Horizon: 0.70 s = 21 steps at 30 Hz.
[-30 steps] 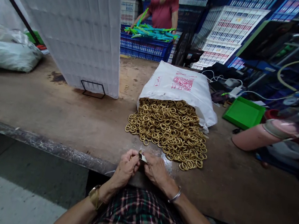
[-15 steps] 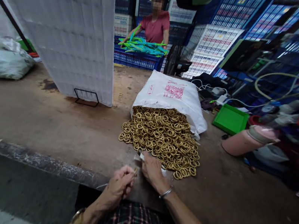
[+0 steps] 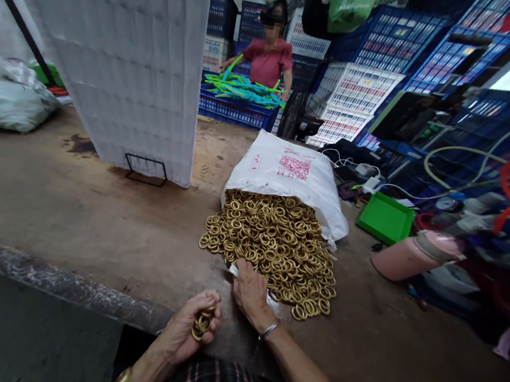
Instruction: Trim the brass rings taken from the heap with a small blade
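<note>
Several brass-coloured rings (image 3: 201, 324) lie in the curled fingers of my left hand (image 3: 190, 326), which is palm up near the table's front edge. My right hand (image 3: 252, 294) is at the front left of a large pile of the same rings (image 3: 276, 239). A small white object (image 3: 234, 270) with a dark tip sits between its thumb and fingers. The pile spills from the mouth of a white sack (image 3: 271, 168) with red print. A bit of clear plastic shows beside my right wrist.
A tall white panel (image 3: 157, 72) on a black wire stand is at the left. To the right are a green tray (image 3: 385, 218) and a pink bottle (image 3: 412, 254). A person (image 3: 270, 58) stands behind a blue crate (image 3: 233, 112) of coloured strips.
My left hand has turned and loosened so that the rings in it now show. My right hand has moved slightly left. The view has tilted up a little.
</note>
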Each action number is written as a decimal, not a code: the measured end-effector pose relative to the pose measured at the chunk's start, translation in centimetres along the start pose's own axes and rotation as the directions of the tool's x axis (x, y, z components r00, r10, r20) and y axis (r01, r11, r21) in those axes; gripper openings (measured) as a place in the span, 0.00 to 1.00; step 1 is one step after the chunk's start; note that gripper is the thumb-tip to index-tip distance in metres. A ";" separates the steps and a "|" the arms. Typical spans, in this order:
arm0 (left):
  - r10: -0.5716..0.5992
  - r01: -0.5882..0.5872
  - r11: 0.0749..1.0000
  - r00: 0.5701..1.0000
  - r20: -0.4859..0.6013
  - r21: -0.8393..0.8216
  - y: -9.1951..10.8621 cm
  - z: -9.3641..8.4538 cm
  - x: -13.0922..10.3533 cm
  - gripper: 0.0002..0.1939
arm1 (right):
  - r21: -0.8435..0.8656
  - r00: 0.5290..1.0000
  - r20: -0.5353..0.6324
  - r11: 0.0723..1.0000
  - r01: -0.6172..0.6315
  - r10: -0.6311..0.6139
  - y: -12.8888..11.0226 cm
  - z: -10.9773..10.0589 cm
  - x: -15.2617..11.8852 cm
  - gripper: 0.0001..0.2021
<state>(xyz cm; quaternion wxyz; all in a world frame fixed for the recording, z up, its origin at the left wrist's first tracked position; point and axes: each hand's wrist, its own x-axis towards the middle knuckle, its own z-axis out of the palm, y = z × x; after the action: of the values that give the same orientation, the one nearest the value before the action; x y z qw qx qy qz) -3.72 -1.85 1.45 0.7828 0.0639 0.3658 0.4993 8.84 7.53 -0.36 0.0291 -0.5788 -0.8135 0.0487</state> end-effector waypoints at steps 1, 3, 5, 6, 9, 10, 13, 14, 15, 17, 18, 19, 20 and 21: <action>-0.004 0.004 1.000 1.000 0.009 -0.025 0.0 0.0 0.1 0.11 | -0.004 1.000 -0.003 1.000 0.004 -0.004 0.1 0.0 0.0 0.10; -0.013 0.014 0.998 1.000 0.010 -0.065 0.1 0.0 0.3 0.10 | 0.001 1.000 -0.012 1.000 0.009 -0.009 0.3 0.1 -0.2 0.11; -0.012 0.011 0.997 1.000 -0.008 -0.079 0.1 0.0 0.4 0.10 | 0.031 0.999 -0.023 0.999 0.032 -0.031 0.6 0.2 -0.5 0.11; -0.004 0.003 0.997 1.000 -0.021 -0.074 0.1 0.0 0.5 0.10 | 0.055 0.998 -0.030 0.997 0.055 -0.053 0.8 0.2 -0.7 0.11; 0.043 -0.044 0.999 0.998 -0.042 -0.009 0.2 0.1 0.6 0.11 | 0.145 0.993 -0.043 0.983 0.115 -0.110 1.5 0.3 -1.1 0.13; 0.066 -0.065 0.997 0.997 -0.040 0.031 0.3 0.2 0.7 0.11 | 0.179 0.993 -0.044 0.977 0.117 -0.110 1.7 0.3 -1.2 0.13; 0.165 -0.148 0.965 0.984 -0.063 0.217 0.6 0.5 1.3 0.12 | 0.348 0.998 -0.022 0.936 0.057 -0.053 2.2 -0.2 -1.2 0.08; 0.212 -0.179 0.935 0.974 -0.076 0.307 0.7 0.7 1.6 0.13 | 0.439 0.999 -0.008 0.897 0.040 -0.040 2.3 -0.5 -1.2 0.07; 0.265 -0.210 0.889 0.961 -0.081 0.408 0.8 0.8 1.9 0.13 | 0.539 0.999 0.007 0.842 0.028 -0.037 2.3 -0.8 -1.2 0.07; 0.354 -0.260 0.759 0.934 -0.044 0.597 1.0 1.1 2.4 0.17 | 0.725 0.997 0.053 0.689 0.004 -0.062 2.2 -1.7 -1.4 0.08; 0.379 -0.279 0.691 0.925 -0.005 0.667 1.0 1.2 2.7 0.19 | 0.800 0.993 0.088 0.600 -0.021 -0.084 2.2 -2.1 -1.6 0.09; 0.386 -0.293 0.634 0.922 0.036 0.716 1.0 1.2 2.8 0.20 | 0.858 0.985 0.137 0.509 -0.066 -0.104 2.1 -2.5 -1.9 0.09; 0.382 -0.303 0.593 0.921 0.070 0.746 1.0 1.3 2.9 0.21 | 0.900 0.972 0.199 0.416 -0.130 -0.125 2.0 -2.9 -2.1 0.10; 0.376 -0.308 0.568 0.922 0.093 0.763 0.9 1.4 2.9 0.21 | 0.924 0.954 0.260 0.325 -0.202 -0.147 1.9 -3.1 -2.4 0.11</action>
<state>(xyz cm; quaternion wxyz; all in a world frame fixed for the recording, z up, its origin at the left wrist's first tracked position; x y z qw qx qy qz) -2.85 1.42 1.38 0.5544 0.4381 0.5534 0.4410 11.75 6.05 2.56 0.2365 -0.4529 -0.6167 0.5988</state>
